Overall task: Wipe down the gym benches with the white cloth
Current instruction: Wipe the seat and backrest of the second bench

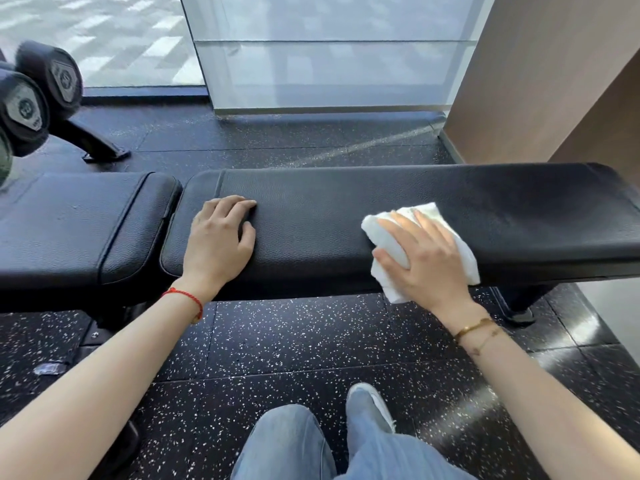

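The long black bench pad (381,209) ran across the middle of the view from about nine o'clock to three o'clock, with a shorter black seat pad (79,223) lying just beside its left end, a narrow gap between the two. The white cloth (408,237) lay bunched on the long pad toward three o'clock, draped over the near edge so that a corner hung below the pad. The right hand (426,258) lay flat on top of the cloth, fingers straight and slightly spread, pressing it down against the leather rather than curling round it; two thin gold bracelets (479,332) circled that wrist. The left hand (218,237) rested palm-down on the left end of the same pad, toward nine o'clock from the cloth and well apart from it, its fingers loosely bent with the tips touching the surface and nothing between them; a red string (188,299) was tied round its wrist. At ten o'clock two black dumbbell heads (38,95) sat on a rack. The speckled black rubber floor (294,341) spread beneath the bench, and at six o'clock pale blue jeans (287,445) and a light shoe (369,400) showed. A glass panel (329,53) stood at twelve o'clock, a tan wall (540,74) at two o'clock.
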The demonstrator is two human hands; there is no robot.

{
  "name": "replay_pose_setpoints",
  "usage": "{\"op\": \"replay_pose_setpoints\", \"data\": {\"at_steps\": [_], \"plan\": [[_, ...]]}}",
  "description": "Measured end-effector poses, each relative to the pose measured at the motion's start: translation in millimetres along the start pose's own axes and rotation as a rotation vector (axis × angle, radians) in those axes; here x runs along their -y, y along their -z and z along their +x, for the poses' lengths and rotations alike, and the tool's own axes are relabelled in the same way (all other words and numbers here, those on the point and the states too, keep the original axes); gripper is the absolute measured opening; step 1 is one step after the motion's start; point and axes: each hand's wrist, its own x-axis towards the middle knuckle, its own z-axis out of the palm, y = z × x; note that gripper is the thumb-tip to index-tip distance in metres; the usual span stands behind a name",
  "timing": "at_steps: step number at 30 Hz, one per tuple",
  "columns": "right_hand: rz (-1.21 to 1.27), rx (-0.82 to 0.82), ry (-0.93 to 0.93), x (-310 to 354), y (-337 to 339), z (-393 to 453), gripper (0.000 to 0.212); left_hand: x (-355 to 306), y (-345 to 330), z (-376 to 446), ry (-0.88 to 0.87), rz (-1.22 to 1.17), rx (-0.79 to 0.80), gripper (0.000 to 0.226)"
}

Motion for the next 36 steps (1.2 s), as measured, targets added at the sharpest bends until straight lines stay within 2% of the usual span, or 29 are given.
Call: {"op": "replay_pose_setpoints", "data": {"at_steps": [3, 7, 9, 11, 14, 16, 18, 20, 22, 26, 28, 30, 33, 36], "plan": [[0.026, 0.1, -0.013, 29, 0, 19, 0.071, -3, -1, 0, 0.009, 0.036, 0.012, 0.036], [0.081, 0.238, 0.181, 64, -11, 44, 0.061, -9, 1, 13, 0.09, 0.047, 0.013, 0.033], [0.113, 0.257, 0.173, 57, -14, 62, 0.058, -13, -1, 28, 0.134, 0.068, 0.003, 0.033], [0.013, 0.229, 0.154, 39, -18, 85, 0.062, -15, -9, 43, 0.144, 0.096, -0.009, 0.036], [0.122, 0.306, -0.023, 7, -18, 134, 0.054, -10, -22, 70, 0.162, 0.137, -0.026, 0.039], [0.098, 0.338, 0.027, -4, -23, 169, 0.046, -3, -29, 87, 0.207, 0.178, -0.004, 0.039], [0.038, 0.45, 0.085, -2, -28, 209, 0.046, 3, -33, 98, 0.258, 0.213, 0.013, 0.037], [0.137, 0.686, 0.134, 14, -37, 245, 0.05, 5, -36, 103, 0.298, 0.216, 0.003, 0.036], [0.246, 0.855, 0.239, 42, -50, 274, 0.046, 5, -38, 105, 0.319, 0.206, -0.012, 0.036], [0.351, 0.996, 0.429, 83, -61, 295, 0.044, 2, -38, 106, 0.343, 0.205, 0.026, 0.036], [0.396, 1.006, 0.435, 72, -57, 293, 0.041, 3, -37, 108, 0.359, 0.203, 0.043, 0.038], [0.406, 1.009, 0.355, 38, -50, 287, 0.044, 2, -35, 108, 0.369, 0.209, 0.07, 0.04], [0.298, 1.067, 0.232, -24, -38, 277, 0.05, 0, -33, 110, 0.387, 0.211, 0.119, 0.043], [0.308, 1.129, 0.235, -28, -38, 285, 0.046, -3, -32, 111, 0.418, 0.218, 0.151, 0.045]]}}
